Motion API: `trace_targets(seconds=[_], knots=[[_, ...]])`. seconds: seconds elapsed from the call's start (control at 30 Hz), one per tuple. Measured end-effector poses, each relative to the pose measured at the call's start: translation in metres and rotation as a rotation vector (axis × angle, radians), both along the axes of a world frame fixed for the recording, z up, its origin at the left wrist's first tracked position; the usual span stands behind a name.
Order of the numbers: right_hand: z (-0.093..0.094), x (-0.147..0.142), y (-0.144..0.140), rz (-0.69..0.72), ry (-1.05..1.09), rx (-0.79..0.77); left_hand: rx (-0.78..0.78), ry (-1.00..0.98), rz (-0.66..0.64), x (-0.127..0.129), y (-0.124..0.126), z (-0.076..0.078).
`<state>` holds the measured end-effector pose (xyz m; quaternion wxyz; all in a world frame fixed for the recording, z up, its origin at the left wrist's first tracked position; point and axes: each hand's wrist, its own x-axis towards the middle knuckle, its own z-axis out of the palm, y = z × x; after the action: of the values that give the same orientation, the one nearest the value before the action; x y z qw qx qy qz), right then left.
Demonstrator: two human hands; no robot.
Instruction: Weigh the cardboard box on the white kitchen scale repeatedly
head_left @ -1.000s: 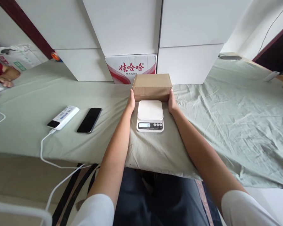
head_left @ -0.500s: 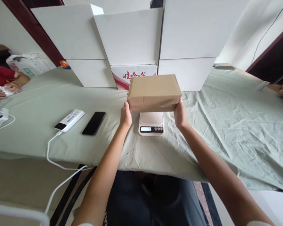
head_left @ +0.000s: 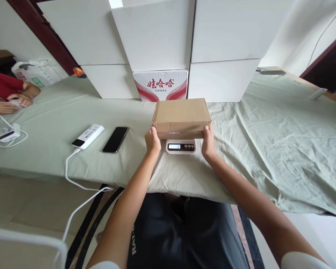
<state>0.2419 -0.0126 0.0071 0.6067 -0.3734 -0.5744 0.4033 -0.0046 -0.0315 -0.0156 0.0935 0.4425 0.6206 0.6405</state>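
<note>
My left hand [head_left: 152, 142] grips the near-left corner of the cardboard box [head_left: 181, 116], which sits on the scale [head_left: 181, 147] at table centre. Right hand [head_left: 208, 144] clamps the near-right corner w/ fingers curled. Box looks stiff, prob light; best held by both ends.

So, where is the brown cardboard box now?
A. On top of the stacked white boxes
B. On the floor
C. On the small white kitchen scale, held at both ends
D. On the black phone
C: the brown cardboard box sits over the small white kitchen scale, hiding its platform so only the display strip shows, with the left hand and right hand holding its two ends.
</note>
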Motion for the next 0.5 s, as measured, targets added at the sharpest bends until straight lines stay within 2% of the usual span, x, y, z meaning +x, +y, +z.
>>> trace_targets(seconds=[0.1, 0.23, 0.5], knots=[[0.002, -0.004, -0.005, -0.061, 0.048, -0.027, 0.004, 0.016, -0.023, -0.002, 0.001, -0.001], [0.002, -0.005, -0.006, -0.052, 0.051, -0.044, 0.009, 0.021, -0.028, -0.001, 0.001, -0.001], [-0.01, -0.003, 0.0, -0.093, 0.015, -0.017, 0.014, -0.05, -0.068, -0.002, 0.003, -0.003]])
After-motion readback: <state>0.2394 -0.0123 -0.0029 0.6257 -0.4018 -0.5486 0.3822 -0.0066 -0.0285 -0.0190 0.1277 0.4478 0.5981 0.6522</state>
